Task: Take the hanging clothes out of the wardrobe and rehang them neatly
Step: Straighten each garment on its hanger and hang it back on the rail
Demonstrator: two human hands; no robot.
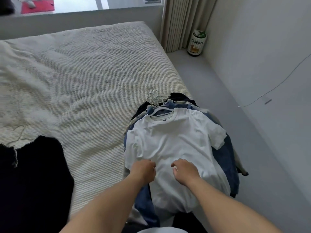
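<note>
Bed point(84, 78) taken as landmark throughout.

Surroundings: dark garment point(33, 179) spread at near left corner of bed, ragged pale edge showing along its top. Beige curtain point(181, 22) hanging past far right corner of bed, reaching the floor. Printed bin point(197, 42) standing just right of curtain, in the room corner. Thin white cable point(276, 86) trailing down the wall right of bed. Red item point(37, 5) on a ledge beyond head of bed, blurred; cannot tell what it is. Nothing lying over the shirt front apart from the two hands.

Surface and room: bed covered in cream ribbed blanket, rumpled toward the left side. Grey floor point(210, 84) in narrow strip between right side of bed and pale wall.

Task items: stack of hung clothes at near right edge of bed, partly overhanging toward floor. White T-shirt point(176, 137) on top, face up, collar toward head of bed, on white hanger point(159, 110). Blue denim pieces point(223, 157) and darker garments beneath, edges showing on both sides. Bundle of hanger hooks point(154, 96) lying on blanket just beyond collar.

Hands: left hand point(144, 169) on lower left of shirt, fingers curled in, bunching the fabric. Right hand point(184, 169) just beside it on lower middle, fingers curled down onto cloth; pinch or mere press, cannot tell. Small gap between hands.
</note>
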